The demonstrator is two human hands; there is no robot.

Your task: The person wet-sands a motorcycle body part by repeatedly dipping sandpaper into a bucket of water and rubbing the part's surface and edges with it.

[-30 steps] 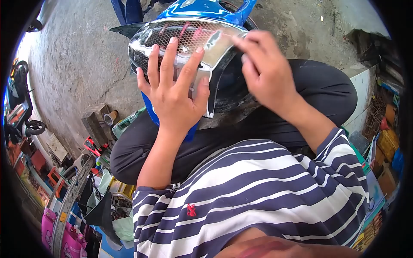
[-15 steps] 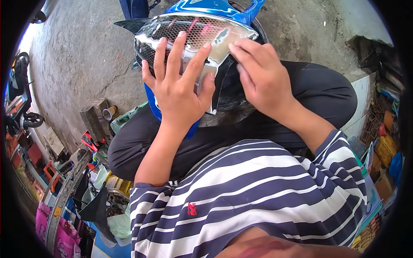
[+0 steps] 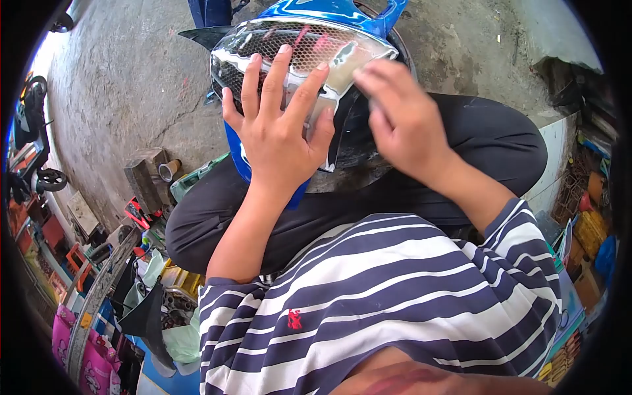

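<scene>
A blue motorcycle headlight fairing [image 3: 309,9] lies across my lap, its glossy clear lens [image 3: 342,72] showing a honeycomb pattern with reflections. My left hand [image 3: 280,125] rests spread on the lens, fingers apart and pointing away from me. At the right corner of the lens is my right hand [image 3: 405,112], its fingers bent and drawn together, slightly blurred by motion. Whatever may be between those fingertips is too small or blurred to make out. Beneath the lens, part of a dark round object [image 3: 359,141] shows, partly covered by my right hand.
My crossed legs [image 3: 494,131] surround the fairing on the concrete floor [image 3: 125,85]. Wooden blocks [image 3: 146,184] and a small cup [image 3: 169,170] stand to the left, with a cluttered heap below. More clutter, including a yellow object [image 3: 590,232], lies along the right.
The fairing and my left hand have shifted slightly to the right. My right hand has moved a little, its fingers now blurred and slightly off the lens corner.
</scene>
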